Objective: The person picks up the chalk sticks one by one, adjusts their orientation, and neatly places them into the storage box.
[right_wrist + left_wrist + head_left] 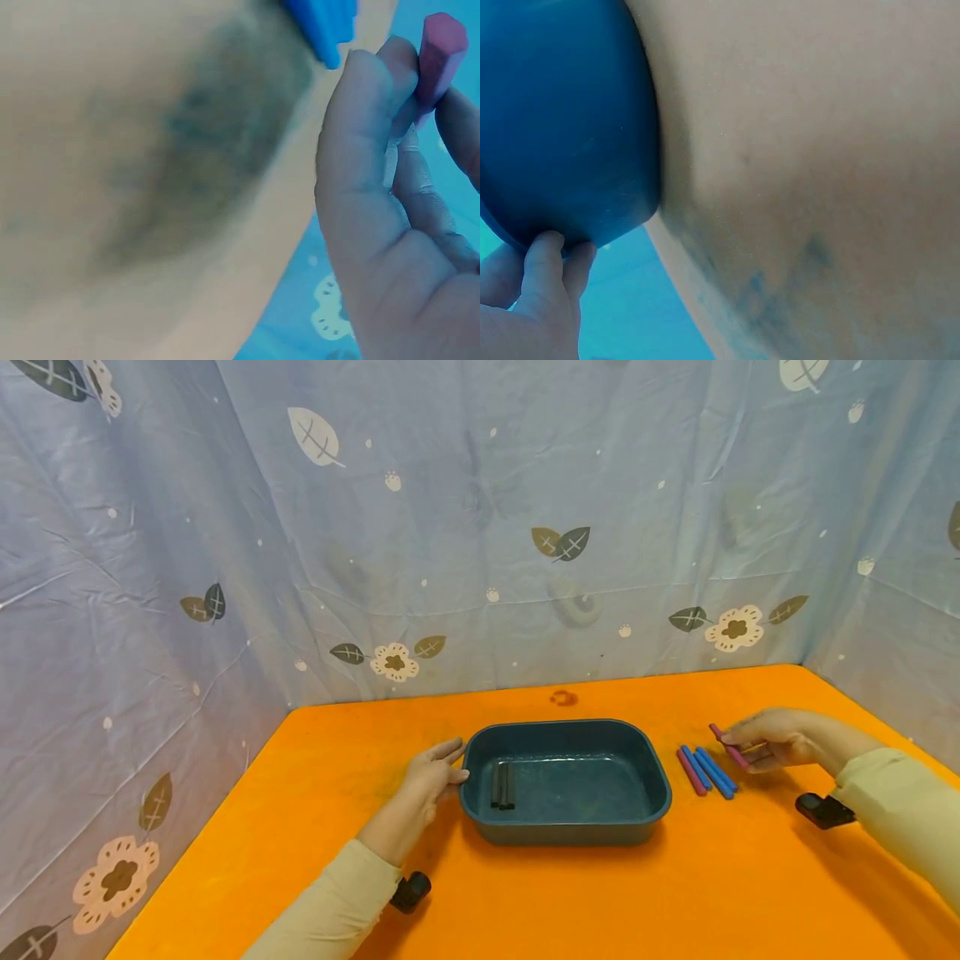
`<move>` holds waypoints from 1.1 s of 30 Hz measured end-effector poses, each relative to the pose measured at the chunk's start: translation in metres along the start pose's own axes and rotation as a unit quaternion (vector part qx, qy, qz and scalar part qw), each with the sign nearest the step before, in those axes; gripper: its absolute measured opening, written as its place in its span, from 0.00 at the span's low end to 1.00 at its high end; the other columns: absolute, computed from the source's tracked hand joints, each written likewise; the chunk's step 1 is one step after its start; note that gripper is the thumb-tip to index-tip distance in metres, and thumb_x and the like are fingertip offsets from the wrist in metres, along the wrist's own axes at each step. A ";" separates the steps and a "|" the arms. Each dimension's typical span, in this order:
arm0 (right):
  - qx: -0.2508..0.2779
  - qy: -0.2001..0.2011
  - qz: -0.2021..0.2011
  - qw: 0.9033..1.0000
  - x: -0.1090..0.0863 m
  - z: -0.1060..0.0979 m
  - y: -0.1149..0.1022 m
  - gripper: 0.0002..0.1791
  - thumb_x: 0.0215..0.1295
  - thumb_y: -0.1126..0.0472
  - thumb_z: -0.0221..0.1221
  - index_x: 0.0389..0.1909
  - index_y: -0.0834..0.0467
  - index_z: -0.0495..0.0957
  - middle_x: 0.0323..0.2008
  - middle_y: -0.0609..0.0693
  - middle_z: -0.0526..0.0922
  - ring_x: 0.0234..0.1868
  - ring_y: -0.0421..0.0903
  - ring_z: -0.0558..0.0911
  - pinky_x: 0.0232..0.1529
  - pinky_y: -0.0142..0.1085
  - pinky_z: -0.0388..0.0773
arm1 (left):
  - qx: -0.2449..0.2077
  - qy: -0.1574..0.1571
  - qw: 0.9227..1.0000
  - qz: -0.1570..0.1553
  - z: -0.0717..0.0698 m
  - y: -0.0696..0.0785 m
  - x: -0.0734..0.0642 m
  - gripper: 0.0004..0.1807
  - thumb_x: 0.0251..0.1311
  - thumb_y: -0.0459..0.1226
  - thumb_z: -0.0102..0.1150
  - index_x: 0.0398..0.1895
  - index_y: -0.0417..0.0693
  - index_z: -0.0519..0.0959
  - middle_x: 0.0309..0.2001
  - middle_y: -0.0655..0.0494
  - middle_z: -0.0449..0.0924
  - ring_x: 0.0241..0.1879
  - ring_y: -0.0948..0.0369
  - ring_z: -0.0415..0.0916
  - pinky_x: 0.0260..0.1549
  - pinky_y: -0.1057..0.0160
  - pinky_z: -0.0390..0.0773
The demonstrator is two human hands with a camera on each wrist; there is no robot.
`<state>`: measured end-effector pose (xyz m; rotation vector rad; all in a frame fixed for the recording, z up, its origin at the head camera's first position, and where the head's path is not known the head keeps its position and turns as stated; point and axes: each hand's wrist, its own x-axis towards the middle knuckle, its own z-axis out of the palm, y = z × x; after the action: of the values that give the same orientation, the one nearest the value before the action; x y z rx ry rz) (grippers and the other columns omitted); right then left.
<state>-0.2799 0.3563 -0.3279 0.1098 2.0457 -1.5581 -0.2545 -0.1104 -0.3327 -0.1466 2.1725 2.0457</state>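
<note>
My left hand [429,777] touches the left rim of a dark blue-green tub [577,835] with its fingertips. The same hand [544,292] shows against the tub's wall [570,127] in the left wrist view. To the right of the tub, my right hand [780,739] pinches a pink six-sided stick [737,756] between thumb and fingers, above the table. The stick's flat end [444,37] shows in the right wrist view. Near that hand lie another pink stick [692,772] and several blue sticks [716,772]. Inside the tub, at its left end, several black sticks [503,786] lie side by side.
The orange tabletop [570,902] meets a patterned blue curtain [450,552] at the back and sides. A small reddish stain [564,698] marks the cloth behind the tub. A dark wrist camera [411,892] hangs by each wrist.
</note>
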 end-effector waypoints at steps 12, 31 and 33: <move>0.026 -0.027 0.001 0.999 -0.001 0.014 -0.029 0.11 0.75 0.62 0.49 0.35 0.53 0.79 0.34 0.50 0.79 0.36 0.42 0.81 0.43 0.34 0.81 | -0.007 -0.005 1.000 0.000 -0.001 0.000 -0.002 0.30 0.65 0.19 0.48 0.71 0.34 0.61 0.70 0.38 0.61 0.59 0.44 0.70 0.42 0.63 0.78; 0.071 -0.042 -0.002 0.997 0.005 0.050 -0.076 0.14 0.76 0.65 0.45 0.33 0.57 0.78 0.34 0.52 0.78 0.34 0.43 0.80 0.44 0.34 0.80 | -0.007 -0.008 1.000 0.004 -0.001 0.000 -0.001 0.31 0.65 0.19 0.48 0.72 0.35 0.61 0.70 0.38 0.60 0.60 0.44 0.70 0.37 0.65 0.75; 0.079 -0.042 -0.002 0.996 0.007 0.054 -0.079 0.14 0.76 0.66 0.45 0.33 0.58 0.78 0.34 0.53 0.78 0.34 0.43 0.80 0.44 0.34 0.80 | -0.006 -0.007 1.000 0.003 -0.001 0.000 -0.001 0.31 0.65 0.19 0.48 0.72 0.35 0.61 0.70 0.38 0.60 0.60 0.43 0.70 0.38 0.65 0.75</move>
<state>-0.2955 0.2799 -0.2720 0.0970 1.8578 -1.6974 -0.2537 -0.1113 -0.3324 -0.1255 2.1560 2.0569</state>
